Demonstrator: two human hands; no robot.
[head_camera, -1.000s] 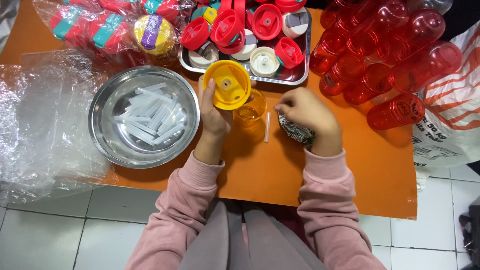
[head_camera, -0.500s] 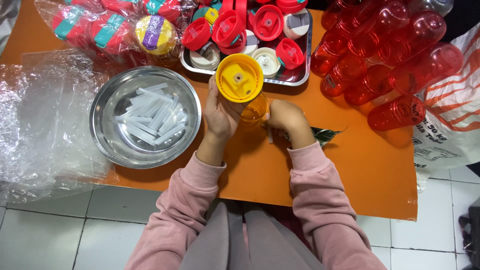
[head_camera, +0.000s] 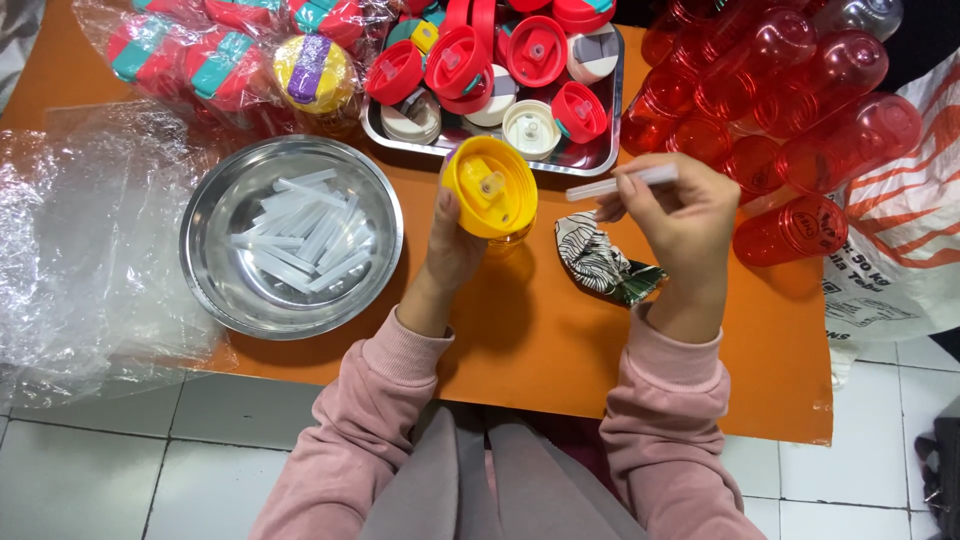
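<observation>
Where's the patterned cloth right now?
In the head view, the patterned cloth lies on the orange table, right of centre, just below the right hand and beside the yellow lid.

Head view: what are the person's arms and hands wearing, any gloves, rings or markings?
Both arms are covered by long, soft pink sleeves with ribbed cuffs at the wrists; the fabric is plain, with no print or marking visible. The left hand and the right hand are bare: no gloves, and no rings, watch or bands show from this angle.
</observation>
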